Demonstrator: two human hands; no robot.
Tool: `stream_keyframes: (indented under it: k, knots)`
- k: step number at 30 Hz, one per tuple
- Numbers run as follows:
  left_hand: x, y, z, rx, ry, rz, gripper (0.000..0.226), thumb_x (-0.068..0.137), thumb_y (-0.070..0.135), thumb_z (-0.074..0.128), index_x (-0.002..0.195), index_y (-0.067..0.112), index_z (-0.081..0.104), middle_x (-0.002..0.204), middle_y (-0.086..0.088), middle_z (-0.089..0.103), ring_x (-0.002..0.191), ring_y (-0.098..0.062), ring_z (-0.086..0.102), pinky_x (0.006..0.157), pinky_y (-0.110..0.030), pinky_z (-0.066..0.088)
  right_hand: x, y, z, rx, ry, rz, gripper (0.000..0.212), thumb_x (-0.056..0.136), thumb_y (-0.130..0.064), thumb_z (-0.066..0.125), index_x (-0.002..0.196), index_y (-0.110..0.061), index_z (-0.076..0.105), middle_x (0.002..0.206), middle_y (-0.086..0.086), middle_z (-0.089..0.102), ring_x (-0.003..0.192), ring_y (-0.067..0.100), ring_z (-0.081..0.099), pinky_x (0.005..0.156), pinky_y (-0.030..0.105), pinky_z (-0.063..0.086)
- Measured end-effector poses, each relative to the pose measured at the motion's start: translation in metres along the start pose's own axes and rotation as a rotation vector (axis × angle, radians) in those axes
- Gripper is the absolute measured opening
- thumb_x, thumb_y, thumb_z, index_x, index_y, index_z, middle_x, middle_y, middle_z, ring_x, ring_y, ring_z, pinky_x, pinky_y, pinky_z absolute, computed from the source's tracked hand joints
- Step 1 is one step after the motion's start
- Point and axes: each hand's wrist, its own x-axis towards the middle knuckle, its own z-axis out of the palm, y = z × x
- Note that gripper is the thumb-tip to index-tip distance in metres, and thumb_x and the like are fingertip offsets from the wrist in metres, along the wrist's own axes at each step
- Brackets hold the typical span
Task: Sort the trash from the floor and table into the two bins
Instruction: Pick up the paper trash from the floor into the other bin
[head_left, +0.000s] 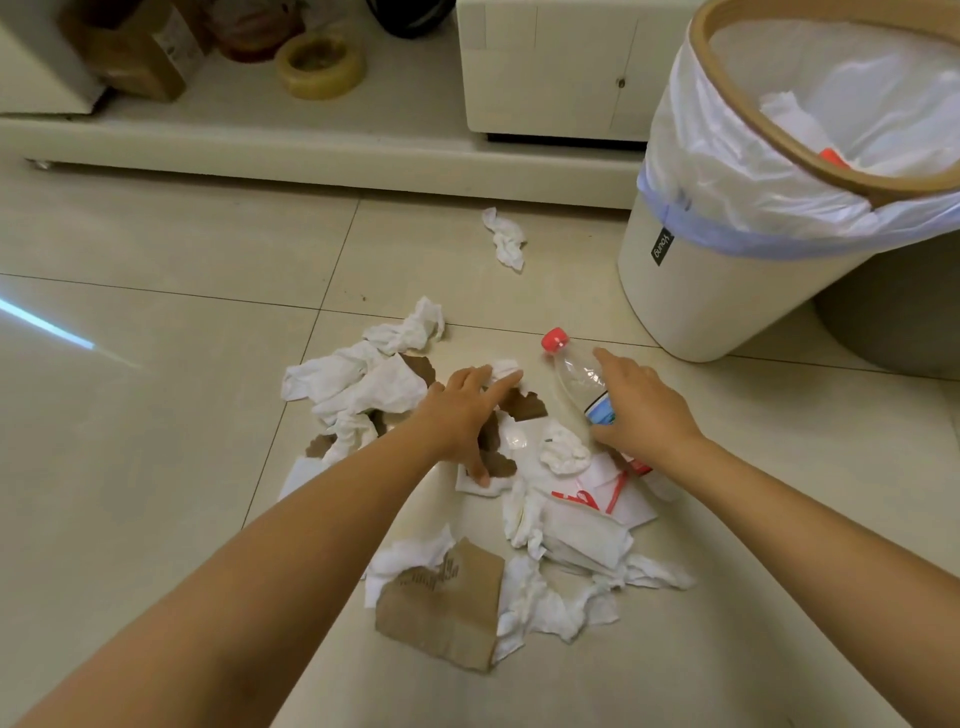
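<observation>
A pile of trash lies on the tiled floor: crumpled white tissues (358, 384), torn brown cardboard (447, 608) and white paper with red print (587, 501). A clear plastic bottle (576, 376) with a red cap lies on its side at the pile's right. My right hand (641, 410) is closing around the bottle's labelled middle, thumb under it. My left hand (465, 410) hovers spread over the pile's centre, fingertips touching a small tissue ball (505, 368). A cream bin (727, 270) with a white liner stands at the right, holding tissue and something red.
One stray tissue (505, 239) lies alone near the low white cabinet (311, 150). A dark grey second container (898, 322) shows partly behind the cream bin. A tape roll (321, 67) and boxes sit on the cabinet's shelf.
</observation>
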Motion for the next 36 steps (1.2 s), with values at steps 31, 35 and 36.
stream_keyframes:
  k: [31, 35, 36]
  knots:
    - [-0.024, 0.010, -0.099, -0.755, 0.477, 0.038, 0.029, 0.073, 0.018, 0.077, 0.100, 0.023, 0.066, 0.085, 0.003, 0.066, 0.079, -0.014, 0.062, 0.072, -0.034, 0.056, -0.024, -0.012, 0.013, -0.015, -0.077, -0.007, 0.090, 0.079, -0.035, 0.066, 0.148, -0.029, 0.008, 0.130, 0.003, 0.045, 0.107, 0.025, 0.051, 0.076, 0.034, 0.046]
    - [-0.018, 0.036, -0.151, -0.891, 0.529, 0.111, 0.035, 0.073, 0.016, 0.079, 0.105, 0.018, 0.064, 0.090, -0.002, 0.067, 0.081, -0.018, 0.064, 0.064, -0.028, 0.057, -0.025, -0.017, 0.005, -0.061, -0.050, -0.049, 0.086, 0.080, -0.028, 0.062, 0.149, -0.024, 0.011, 0.147, 0.010, 0.031, 0.126, 0.031, 0.041, 0.096, 0.040, 0.043]
    - [-0.016, 0.044, -0.163, -0.932, 0.533, 0.127, 0.038, 0.073, 0.016, 0.079, 0.108, 0.016, 0.063, 0.092, -0.003, 0.067, 0.082, -0.017, 0.065, 0.061, -0.025, 0.057, -0.025, -0.020, 0.003, -0.116, 0.009, -0.143, 0.084, 0.080, -0.025, 0.062, 0.149, -0.022, 0.014, 0.151, 0.012, 0.026, 0.132, 0.033, 0.036, 0.103, 0.041, 0.038]
